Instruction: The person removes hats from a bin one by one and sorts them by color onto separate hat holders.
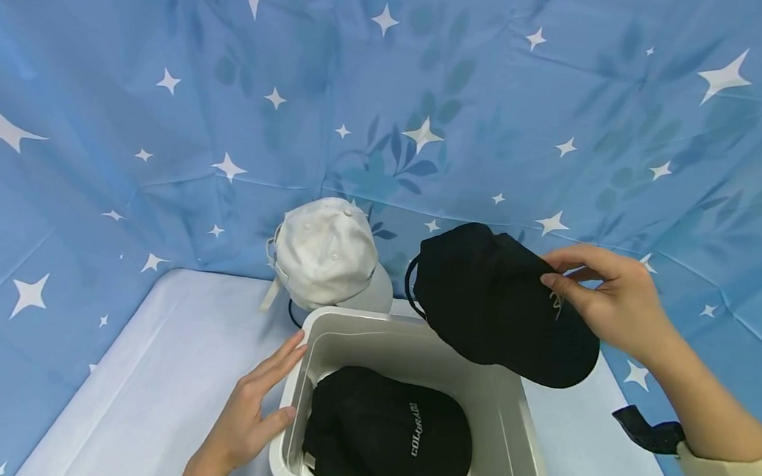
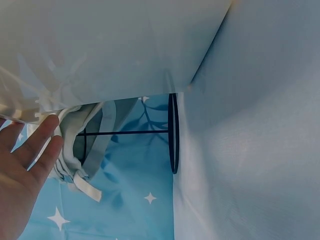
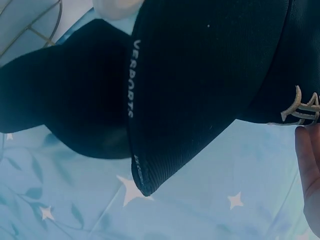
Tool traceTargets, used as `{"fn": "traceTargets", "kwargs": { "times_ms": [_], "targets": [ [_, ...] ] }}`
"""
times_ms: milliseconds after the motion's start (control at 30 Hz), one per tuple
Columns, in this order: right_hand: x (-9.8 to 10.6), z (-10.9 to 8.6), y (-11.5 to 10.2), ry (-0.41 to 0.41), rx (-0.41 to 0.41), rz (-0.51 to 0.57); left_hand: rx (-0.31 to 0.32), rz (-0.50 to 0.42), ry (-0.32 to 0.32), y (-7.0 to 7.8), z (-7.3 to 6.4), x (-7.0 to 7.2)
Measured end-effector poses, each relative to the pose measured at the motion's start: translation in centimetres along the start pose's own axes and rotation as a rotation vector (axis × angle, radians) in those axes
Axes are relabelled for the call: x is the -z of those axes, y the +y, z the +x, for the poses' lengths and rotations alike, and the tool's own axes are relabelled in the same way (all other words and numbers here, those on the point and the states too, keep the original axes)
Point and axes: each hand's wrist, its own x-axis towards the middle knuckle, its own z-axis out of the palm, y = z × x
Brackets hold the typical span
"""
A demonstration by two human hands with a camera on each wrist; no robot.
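Note:
My right hand (image 1: 605, 298) pinches a black baseball cap (image 1: 502, 305) by its front, beside light embroidery, above the bin's back right corner. In the right wrist view the cap's brim (image 3: 200, 75) fills the middle, with lettering along its edge. A further black shape (image 3: 75, 90) shows behind it; I cannot tell whether it belongs to the same cap. My left hand (image 1: 246, 402) touches the left rim of the light grey bin (image 1: 528, 455), fingers extended. Inside the bin lies another black cap (image 1: 374, 429) lettered COLORADO.
A white cap (image 1: 327, 253) sits behind the bin on a black wire stand (image 2: 173, 135). A thin dark loop (image 1: 411, 288) curves beside the held cap. The bin stands on a white-covered table (image 1: 173, 356), with a blue star-patterned curtain (image 1: 162, 134) behind.

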Motion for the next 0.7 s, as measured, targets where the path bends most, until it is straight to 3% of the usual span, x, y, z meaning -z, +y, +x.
{"fn": "traceTargets", "kwargs": {
  "times_ms": [367, 700],
  "targets": [
    [1.1, 0.8, 1.3, 0.059, -0.108, -0.075, 0.009, 0.0, -0.002, 0.0, 0.0, 0.0],
    [1.6, 0.9, 3.1, 0.106, -0.159, -0.124, 0.02, 0.002, -0.005, 0.0, 0.0, 0.0]
  ]
}}
